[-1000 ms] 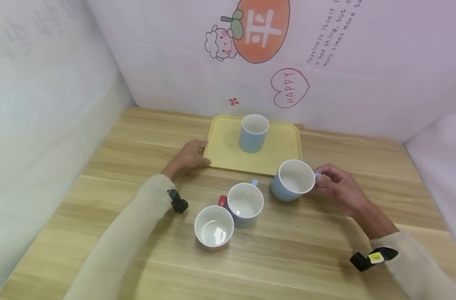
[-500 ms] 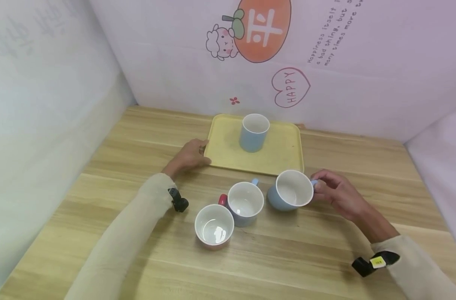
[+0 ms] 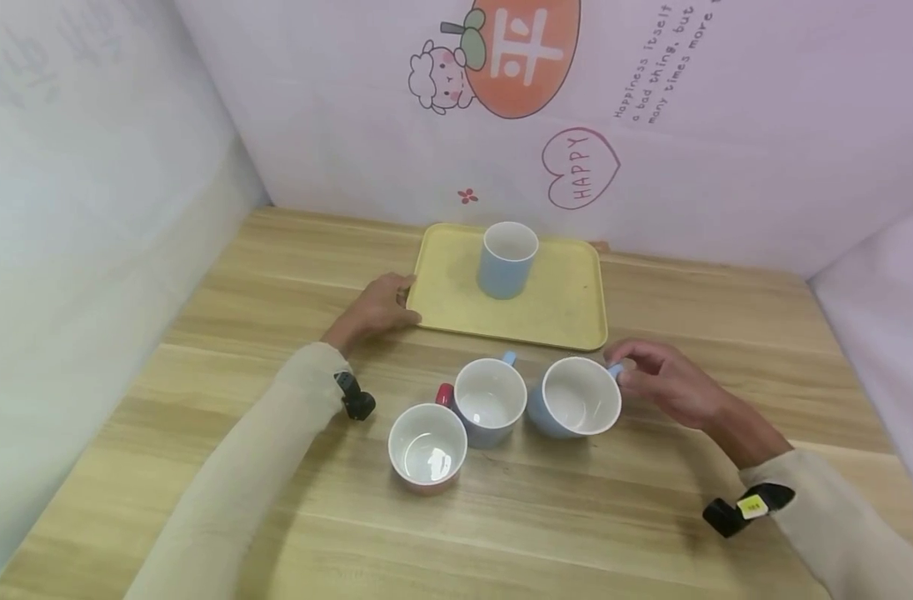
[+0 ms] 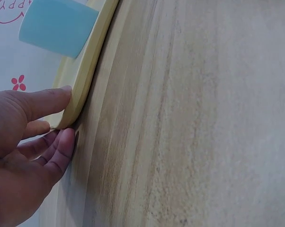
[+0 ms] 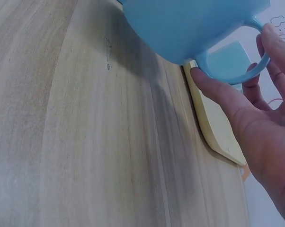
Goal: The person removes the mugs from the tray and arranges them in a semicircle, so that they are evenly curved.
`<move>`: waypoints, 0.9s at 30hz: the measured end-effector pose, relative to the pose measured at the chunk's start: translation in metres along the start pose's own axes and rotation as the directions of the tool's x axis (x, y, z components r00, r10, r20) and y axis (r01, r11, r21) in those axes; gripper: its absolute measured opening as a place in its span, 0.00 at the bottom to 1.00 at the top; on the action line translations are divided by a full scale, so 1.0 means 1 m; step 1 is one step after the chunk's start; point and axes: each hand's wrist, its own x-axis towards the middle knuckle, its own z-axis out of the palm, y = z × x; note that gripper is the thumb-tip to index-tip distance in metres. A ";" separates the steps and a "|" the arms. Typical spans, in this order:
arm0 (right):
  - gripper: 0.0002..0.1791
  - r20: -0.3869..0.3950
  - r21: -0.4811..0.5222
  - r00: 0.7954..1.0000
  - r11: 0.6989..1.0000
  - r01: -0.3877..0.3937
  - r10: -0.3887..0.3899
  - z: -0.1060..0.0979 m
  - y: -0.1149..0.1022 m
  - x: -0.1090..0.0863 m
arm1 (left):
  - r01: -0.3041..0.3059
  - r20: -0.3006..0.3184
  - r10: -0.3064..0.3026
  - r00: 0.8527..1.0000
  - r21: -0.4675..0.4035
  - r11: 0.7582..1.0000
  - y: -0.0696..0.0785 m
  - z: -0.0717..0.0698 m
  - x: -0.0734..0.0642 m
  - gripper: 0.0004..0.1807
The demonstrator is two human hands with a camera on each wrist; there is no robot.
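My right hand [image 3: 670,383] grips the handle of a light blue mug [image 5: 185,28], white inside. This mug is slightly tilted, and its underside casts a shadow on the table in the right wrist view. Close to its left stands another mug with a light blue handle [image 3: 490,400]. A third mug [image 3: 428,447], pinkish outside with a red handle, touches that one at the front left. My left hand [image 3: 376,305] pinches the left front corner of a yellow tray [image 3: 445,292], fingers curled at its edge. On the tray stands a light blue mug [image 3: 506,271].
The wooden table [image 3: 501,533] runs back to a printed white cloth [image 3: 351,125] right behind the tray. White cloth [image 3: 89,208] also hangs along the left side, and more hangs at the right.
My right hand has brought its light blue mug toward me and a little left, from near the tray's front right corner to beside the middle mug. My left hand stays at the tray.
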 end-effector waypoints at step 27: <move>0.14 0.235 0.041 0.971 0.998 -0.056 0.044 0.000 0.015 0.024 | -0.017 0.031 0.015 0.999 0.049 0.999 -0.002 -0.001 0.002 0.42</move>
